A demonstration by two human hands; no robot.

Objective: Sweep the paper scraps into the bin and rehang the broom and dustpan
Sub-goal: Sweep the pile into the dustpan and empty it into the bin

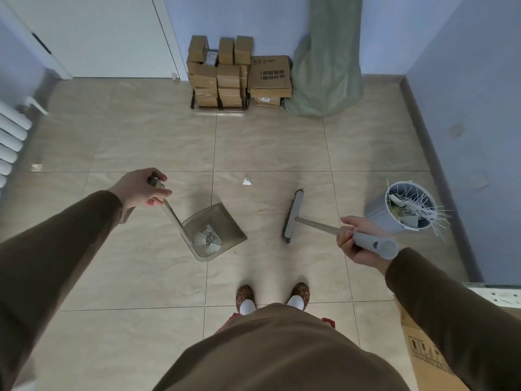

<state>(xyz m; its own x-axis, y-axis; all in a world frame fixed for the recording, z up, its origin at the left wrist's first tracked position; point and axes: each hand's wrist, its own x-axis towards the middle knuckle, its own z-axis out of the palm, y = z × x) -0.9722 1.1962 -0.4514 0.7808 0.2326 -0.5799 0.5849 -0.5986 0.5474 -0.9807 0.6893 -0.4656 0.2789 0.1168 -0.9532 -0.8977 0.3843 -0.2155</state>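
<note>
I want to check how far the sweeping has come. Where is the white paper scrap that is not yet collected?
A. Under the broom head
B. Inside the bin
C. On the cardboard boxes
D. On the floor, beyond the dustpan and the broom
D: the scrap lies on the bare floor, farther from the person than the dustpan and the broom, touching neither.

Stacked cardboard boxes (225, 74) beside a green sack (324, 80), radiator (11, 136) at left
</note>
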